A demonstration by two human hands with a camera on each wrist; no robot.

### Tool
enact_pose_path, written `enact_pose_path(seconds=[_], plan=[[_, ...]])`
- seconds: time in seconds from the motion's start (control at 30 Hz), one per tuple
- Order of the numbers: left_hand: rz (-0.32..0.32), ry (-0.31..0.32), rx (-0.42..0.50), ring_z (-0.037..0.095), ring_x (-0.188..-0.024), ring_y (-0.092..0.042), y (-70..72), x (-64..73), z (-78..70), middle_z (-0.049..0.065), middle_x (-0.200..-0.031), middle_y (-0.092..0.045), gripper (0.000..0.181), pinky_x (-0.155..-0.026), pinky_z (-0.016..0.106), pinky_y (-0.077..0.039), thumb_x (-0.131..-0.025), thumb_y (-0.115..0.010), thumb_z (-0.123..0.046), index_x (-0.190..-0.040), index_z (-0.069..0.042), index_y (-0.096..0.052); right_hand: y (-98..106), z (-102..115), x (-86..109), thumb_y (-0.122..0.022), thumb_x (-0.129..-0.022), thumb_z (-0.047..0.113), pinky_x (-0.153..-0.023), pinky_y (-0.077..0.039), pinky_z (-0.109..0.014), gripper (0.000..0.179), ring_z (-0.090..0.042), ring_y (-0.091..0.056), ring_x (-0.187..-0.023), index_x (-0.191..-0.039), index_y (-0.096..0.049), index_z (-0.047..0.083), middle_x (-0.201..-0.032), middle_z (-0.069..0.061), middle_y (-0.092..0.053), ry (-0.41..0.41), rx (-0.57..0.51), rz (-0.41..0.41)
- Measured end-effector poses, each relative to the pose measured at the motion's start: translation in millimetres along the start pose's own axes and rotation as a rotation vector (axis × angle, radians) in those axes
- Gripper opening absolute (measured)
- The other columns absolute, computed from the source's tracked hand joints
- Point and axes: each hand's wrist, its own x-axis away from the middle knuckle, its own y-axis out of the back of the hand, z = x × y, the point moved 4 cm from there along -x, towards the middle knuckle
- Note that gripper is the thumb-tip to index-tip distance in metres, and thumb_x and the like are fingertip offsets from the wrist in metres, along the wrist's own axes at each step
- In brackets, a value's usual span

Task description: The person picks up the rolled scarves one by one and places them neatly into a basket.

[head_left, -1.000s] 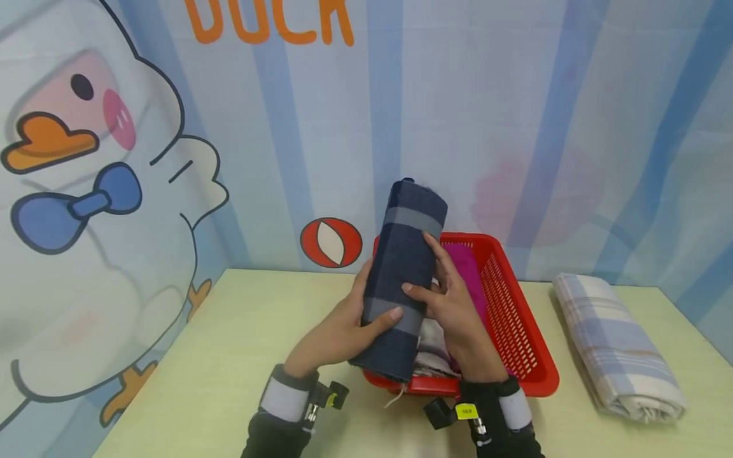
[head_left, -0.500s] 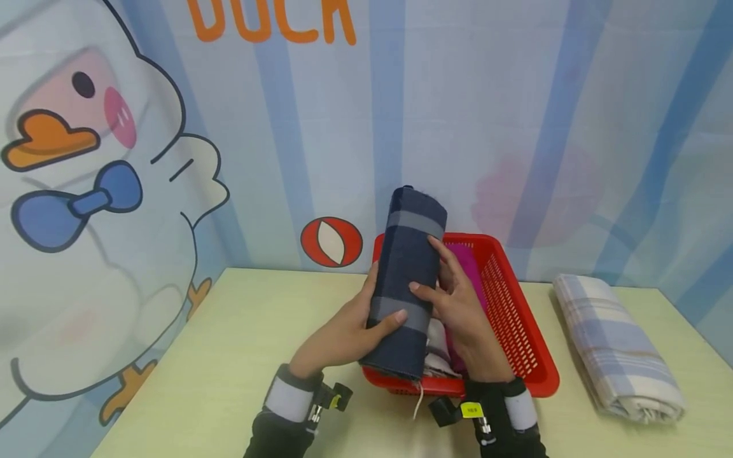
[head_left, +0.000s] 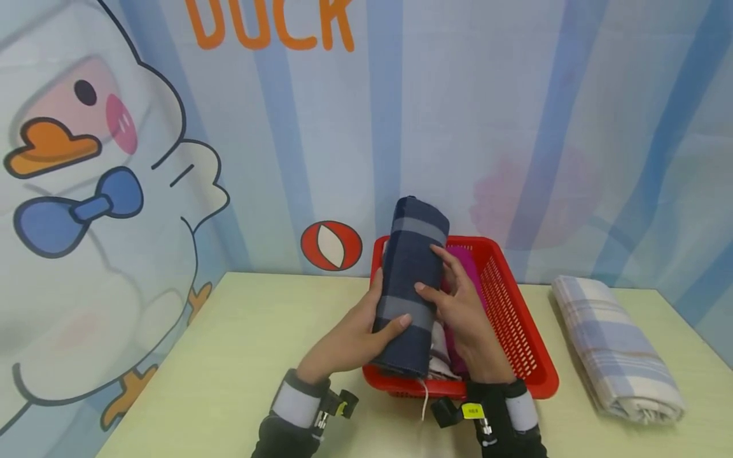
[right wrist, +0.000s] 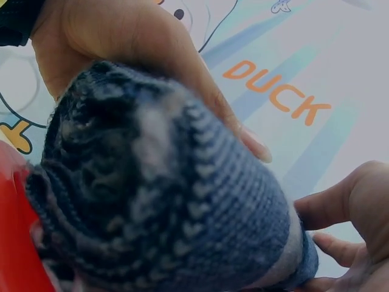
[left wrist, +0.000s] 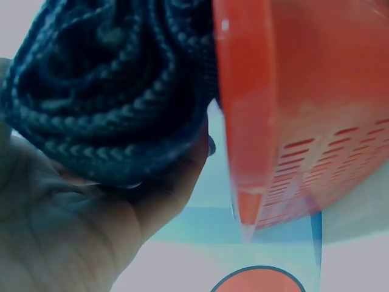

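Observation:
A rolled navy cloth with grey stripes (head_left: 413,264) is tilted over the left side of the red plastic basket (head_left: 518,318). My left hand (head_left: 352,337) grips its lower left part, thumb across the front. On the right side, my right hand (head_left: 465,308) holds it with thumb and fingers spread along the roll. A pale string dangles from the bottom end. In the left wrist view, the coiled end of the cloth (left wrist: 115,97) lies close beside the basket rim. Inside the basket are a magenta cloth (head_left: 468,267) and a whitish cloth (head_left: 439,359), both partly covered by the roll and hand.
A folded white and blue plaid cloth (head_left: 615,346) lies on the pale yellow table (head_left: 240,356), right of the basket. Behind the table hangs a duck-printed backdrop (head_left: 458,127) with blue stripes, close to the basket's far edge.
Both hands have brought the navy roll a little down and to the right, further over the basket. Their grip looks the same. The basket and the plaid cloth have stayed put.

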Motion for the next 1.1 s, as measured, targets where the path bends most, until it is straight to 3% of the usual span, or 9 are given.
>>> enact_pose_path(seconds=[0.17,0.37,0.6,1.1], plan=[[-0.005,0.03,-0.009,0.019,-0.112,-0.063,-2.1,0.3,1.0,0.013,-0.143,-0.045,0.089,-0.098,0.035,-0.052,-0.1,-0.056,-0.043,-0.16,-0.025,0.007,1.7,-0.3,-0.2,-0.057,-0.097,0.006,-0.11,-0.039,-0.062,0.069,-0.034,-0.034,-0.144,-0.154,-0.029,0.035,-0.166,-0.004,-0.02,0.0,0.039,0.001],[0.011,0.07,-0.01,0.021,-0.115,-0.061,-4.3,1.4,1.2,0.013,-0.14,-0.049,0.09,-0.102,0.039,-0.05,-0.1,-0.054,-0.047,-0.16,-0.023,0.009,1.9,0.7,1.2,-0.054,-0.099,0.006,-0.11,-0.038,-0.062,0.068,-0.036,-0.032,-0.144,-0.155,-0.028,0.034,-0.167,-0.007,-0.016,-0.011,0.059,0.004],[0.017,0.069,-0.011,0.021,-0.12,-0.059,-4.9,2.2,1.4,0.013,-0.14,-0.049,0.088,-0.105,0.041,-0.049,-0.101,-0.051,-0.047,-0.16,-0.023,0.01,-1.1,-0.2,2.1,-0.051,-0.1,0.004,-0.109,-0.04,-0.06,0.067,-0.037,-0.035,-0.141,-0.155,-0.027,0.033,-0.166,-0.008,-0.018,-0.027,0.056,0.011],[0.026,0.105,-0.03,0.024,-0.127,-0.055,-6.8,2.9,3.3,0.012,-0.145,-0.047,0.091,-0.109,0.044,-0.046,-0.1,-0.049,-0.054,-0.16,-0.017,0.008,-3.7,2.1,3.7,-0.045,-0.102,0.005,-0.117,-0.027,-0.063,0.064,-0.038,-0.019,-0.151,-0.157,-0.022,0.029,-0.169,-0.01,-0.004,-0.026,0.115,0.072]])
